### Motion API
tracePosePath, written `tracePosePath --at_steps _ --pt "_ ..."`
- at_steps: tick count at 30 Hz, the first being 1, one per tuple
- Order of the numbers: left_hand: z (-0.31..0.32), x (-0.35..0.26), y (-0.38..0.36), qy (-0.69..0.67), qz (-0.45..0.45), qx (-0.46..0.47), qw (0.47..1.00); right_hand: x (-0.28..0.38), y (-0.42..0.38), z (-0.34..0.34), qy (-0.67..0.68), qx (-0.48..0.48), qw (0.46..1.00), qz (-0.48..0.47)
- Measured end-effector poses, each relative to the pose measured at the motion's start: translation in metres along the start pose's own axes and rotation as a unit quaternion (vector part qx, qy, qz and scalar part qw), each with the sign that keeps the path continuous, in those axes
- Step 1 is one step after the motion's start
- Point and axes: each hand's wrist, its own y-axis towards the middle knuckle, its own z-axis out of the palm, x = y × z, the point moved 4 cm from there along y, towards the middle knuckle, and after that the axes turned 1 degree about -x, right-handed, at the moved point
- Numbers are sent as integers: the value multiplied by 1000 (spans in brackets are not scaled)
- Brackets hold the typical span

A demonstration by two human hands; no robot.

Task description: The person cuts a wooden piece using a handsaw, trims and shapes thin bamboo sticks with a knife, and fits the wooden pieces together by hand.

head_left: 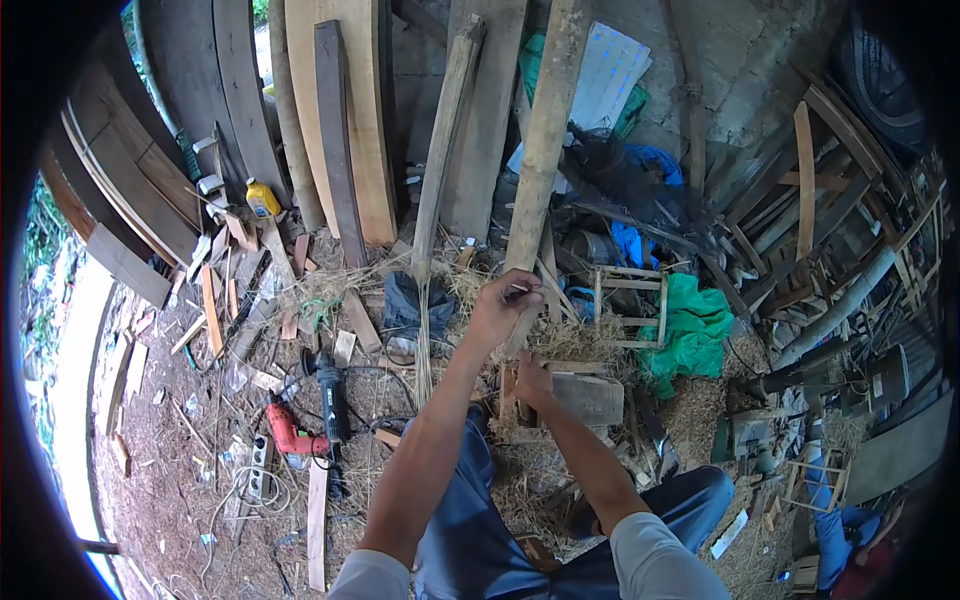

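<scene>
My left hand [500,312] is raised in front of the thick upright pole, its fingers curled closed. A small pale bit shows at its fingertips, too small to name. Lower and to the right, my right hand [533,381] has its fingers bent together at the top of a brown wooden piece [509,392]. What those fingers grip, if anything, is hidden. Beside that hand is a grey boxy block [590,398]. Long straw strands [423,335] hang in a bundle left of my left hand. Loose straw [575,342] lies behind my right hand.
A red drill [292,432], a dark angle grinder [332,405] and a power strip [261,468] with cords lie on the littered ground to the left. Right are a small wooden stool frame [631,310] and green plastic [692,325]. Another person [850,540] is at lower right.
</scene>
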Motion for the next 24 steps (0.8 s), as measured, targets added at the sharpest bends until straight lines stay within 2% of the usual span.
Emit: tracePosePath --at_steps 1,5,7,8,11,13,17,20,22,24 --pt "-1 1 -1 2 -1 -3 1000 5 -5 -4 -50 -16 999 2" --pt "-8 5 -5 12 17 0 1000 14 -9 -15 -61 17 998 6" --pt "-11 4 -6 18 25 1 1000 12 -3 -17 -63 86 994 27" --pt "-13 4 -7 12 15 5 1000 9 -1 -21 -63 85 994 26" --pt "-16 7 -7 14 17 5 1000 10 -5 -42 -109 167 980 -10" --pt "-17 6 -6 22 27 2 999 3 3 -32 -27 174 984 37" --pt "-15 12 -3 41 34 1 999 -17 20 3 6 149 988 45" --pt "-13 11 -2 41 38 5 998 -29 32 18 56 172 980 86" --pt "-12 11 -2 37 31 5 999 -25 21 -15 151 133 964 175" --pt "-13 14 1 53 20 13 998 -32 30 3 133 111 968 184"
